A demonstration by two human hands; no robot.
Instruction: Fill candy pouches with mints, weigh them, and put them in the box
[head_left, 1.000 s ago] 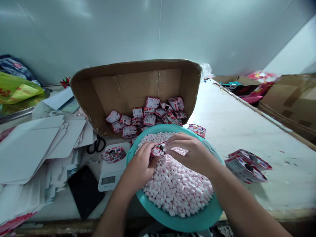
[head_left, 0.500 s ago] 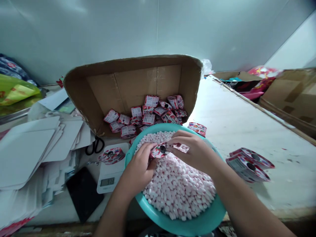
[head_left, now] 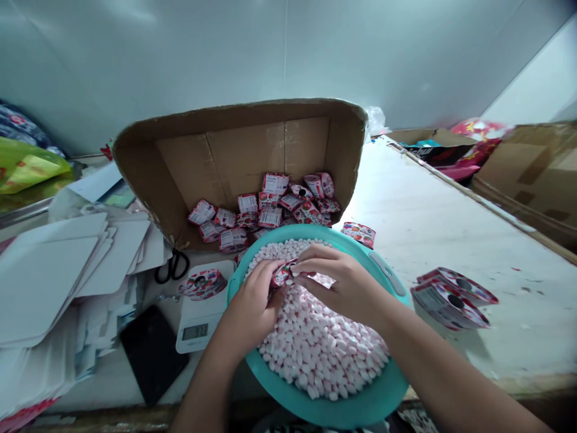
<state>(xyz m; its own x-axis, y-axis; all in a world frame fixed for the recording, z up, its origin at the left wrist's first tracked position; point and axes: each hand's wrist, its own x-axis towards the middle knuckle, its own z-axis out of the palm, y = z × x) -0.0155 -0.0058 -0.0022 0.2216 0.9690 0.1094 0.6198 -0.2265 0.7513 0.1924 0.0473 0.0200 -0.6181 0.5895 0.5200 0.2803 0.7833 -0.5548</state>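
Observation:
My left hand [head_left: 252, 300] is closed around a small red printed carton [head_left: 282, 275] with a dark round hole, held over a turquoise basin [head_left: 331, 415]. Fingertips of my right hand [head_left: 336, 279] are pinched together at that hole; what they hold is hidden. Small whitish-pink candies [head_left: 322, 343] fill much of the basin below both hands. Left of the basin, another printed carton [head_left: 204, 284] lies on a white digital scale [head_left: 193, 316]. Two more upright cartons [head_left: 453, 300] stand on the table at the right, and one carton [head_left: 358, 233] lies behind the basin.
A large cardboard box [head_left: 243, 147] on its side holds several printed cartons [head_left: 270, 215]. To the left are stacked white card sheets [head_left: 49, 270], black scissors [head_left: 172, 266] and a dark flat slab [head_left: 153, 355]. More cardboard boxes [head_left: 532, 174] stand at the far right.
My right hand has shifted slightly left, its fingertips now against the carton's hole and covering more of it. The left hand keeps hold of the carton, which is turned a little.

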